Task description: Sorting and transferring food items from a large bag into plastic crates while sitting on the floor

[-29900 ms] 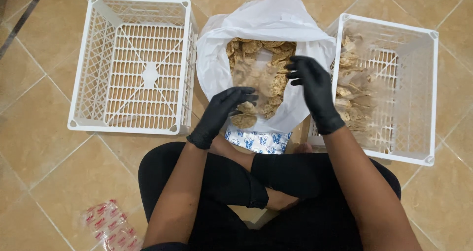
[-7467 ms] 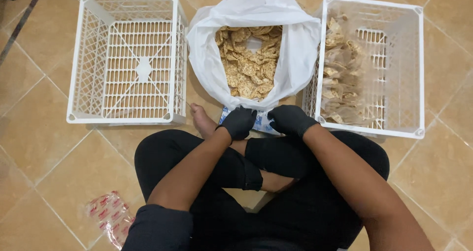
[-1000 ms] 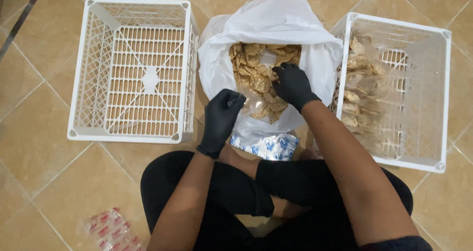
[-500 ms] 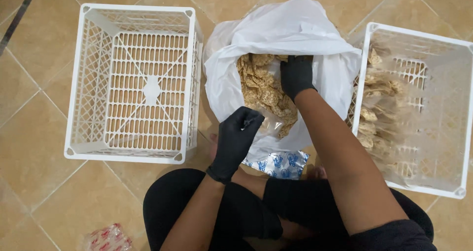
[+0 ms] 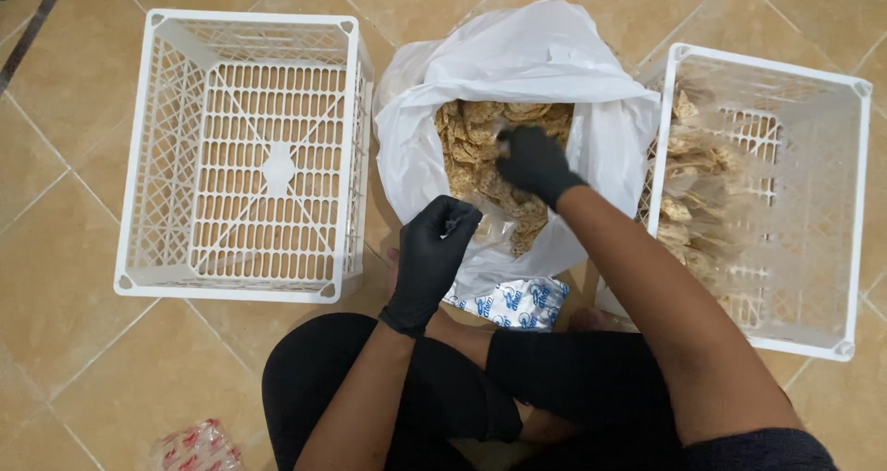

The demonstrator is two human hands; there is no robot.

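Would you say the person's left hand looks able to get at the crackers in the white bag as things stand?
Probably yes. The left hand sits at the near rim of the open white bag, and the crackers lie uncovered just beyond it. The right hand covers only part of the pile.

A big white plastic bag point(image 5: 517, 73) sits open between two crates, its mouth rolled wide, tan crisp pieces heaped inside. Just below it, against the person's legs, lies a crumpled white packet with blue print point(image 5: 513, 303). In the crate on the right, clear packets of tan pieces point(image 5: 693, 189) are stacked along the near wall. Down at the bottom left edge, a clear wrapper with red markings point(image 5: 196, 445) lies on the floor tiles.
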